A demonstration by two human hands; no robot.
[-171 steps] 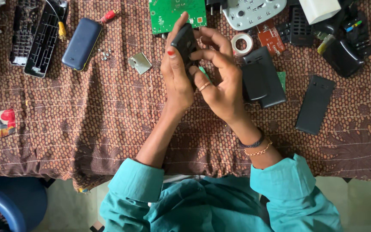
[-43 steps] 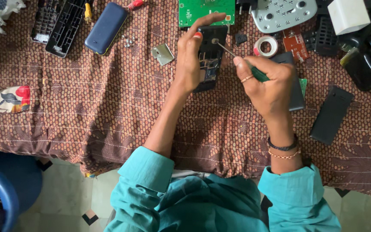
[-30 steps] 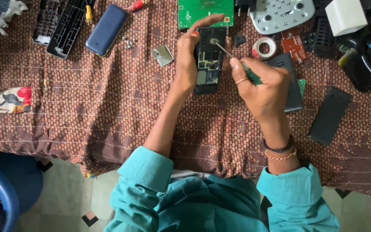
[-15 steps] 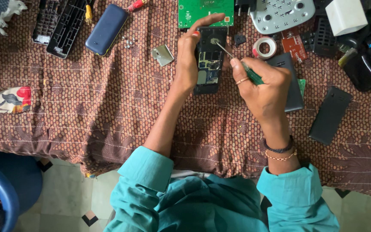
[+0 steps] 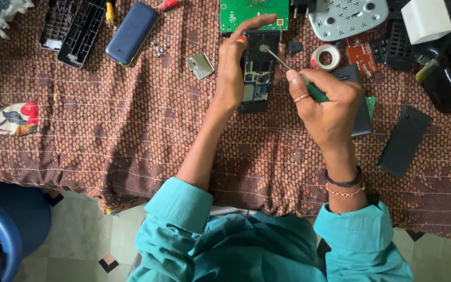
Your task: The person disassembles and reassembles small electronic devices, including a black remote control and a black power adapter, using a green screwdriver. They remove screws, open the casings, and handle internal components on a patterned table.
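My left hand (image 5: 234, 68) grips an opened black mobile phone (image 5: 256, 78) by its left edge, its bare circuit board facing up on the brown patterned cloth (image 5: 131, 136). My right hand (image 5: 327, 102) is closed around a green-handled screwdriver (image 5: 293, 73). The metal tip rests on the upper part of the phone's inside. Just above the phone lies a green circuit board (image 5: 251, 11), and a roll of tape (image 5: 325, 56) sits to the right of the screwdriver shaft.
A blue phone (image 5: 131, 32), a few small screws (image 5: 157, 48), a metal plate (image 5: 200, 65) and black plastic frames (image 5: 74, 26) lie at upper left. A grey keypad shell (image 5: 348, 16), dark phone parts and a black phone back (image 5: 404, 141) lie at right. A blue stool (image 5: 6, 224) stands below the table edge.
The hands came down from in front of me to the cloth, the phone was opened and the screwdriver taken up. In the last second the screwdriver tip has stayed on the phone.
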